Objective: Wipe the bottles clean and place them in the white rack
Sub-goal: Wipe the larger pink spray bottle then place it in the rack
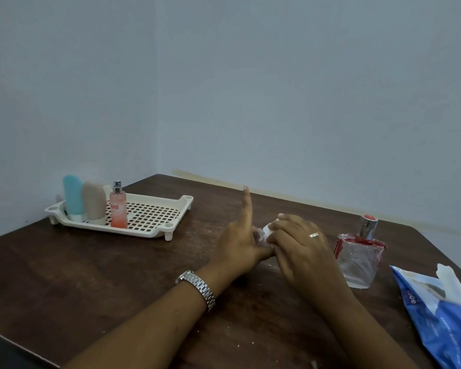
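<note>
My left hand (238, 243) and my right hand (300, 246) meet at the middle of the brown table. My left hand grips a small pale bottle (258, 237), mostly hidden, with its index finger pointing up. Curled over that bottle, my right hand is closed on a white wipe (268, 230). The white rack (155, 233) sits at the far left, holding a blue bottle (73, 195), a beige bottle (93, 201) and a pink spray bottle (118, 209), all upright at its left end. A clear glass perfume bottle (358, 259) with red trim stands right of my right hand.
A blue pack of wipes (442, 315) lies open at the table's right edge, a white wipe sticking out. White crumbs dot the tabletop (91, 275). Walls close off the table at the back and left. A metal watch (197, 287) is on my left wrist.
</note>
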